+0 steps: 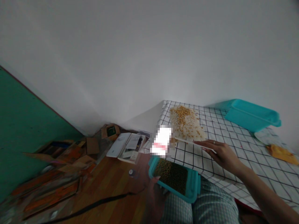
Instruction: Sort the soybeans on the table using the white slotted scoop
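My right hand (221,153) rests on the checked tablecloth (245,149), its fingers flat against the near edge of a white tray (187,124) strewn with yellow beans. My left hand (154,189) is low and dark, its fingers closed on the end of a teal container (193,186) full of beans that sits on my lap. A blurred white patch (161,140) lies between the tray and the container.
A teal tub (252,115) stands at the back right of the table, with an orange cloth (283,154) near it. Boxes and cardboard (126,146) litter the wooden floor at left, and a dark cable (93,205) runs across it.
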Available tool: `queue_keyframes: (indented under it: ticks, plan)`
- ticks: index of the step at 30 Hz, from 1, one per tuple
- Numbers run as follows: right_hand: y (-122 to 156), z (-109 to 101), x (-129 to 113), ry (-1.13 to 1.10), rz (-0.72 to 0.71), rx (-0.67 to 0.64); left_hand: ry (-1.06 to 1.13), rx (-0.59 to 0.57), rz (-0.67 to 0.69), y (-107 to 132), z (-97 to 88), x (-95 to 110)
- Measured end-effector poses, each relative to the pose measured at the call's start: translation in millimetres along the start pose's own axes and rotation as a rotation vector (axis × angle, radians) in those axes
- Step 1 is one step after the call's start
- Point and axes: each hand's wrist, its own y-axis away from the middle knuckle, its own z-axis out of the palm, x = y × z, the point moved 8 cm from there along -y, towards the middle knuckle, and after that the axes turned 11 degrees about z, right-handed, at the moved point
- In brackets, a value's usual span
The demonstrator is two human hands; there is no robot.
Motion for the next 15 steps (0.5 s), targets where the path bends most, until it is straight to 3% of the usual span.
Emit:
queue_keyframes:
  ticks: [10,15]
  plan:
    - [11,-2,-5,-0.030,-0.088,-0.054,-0.033,0.008,-0.048,0,2.6,0]
    - [12,-2,4,-0.030,-0.015,-0.027,-0.023,-0.026,-0.046,1,4.0,-1]
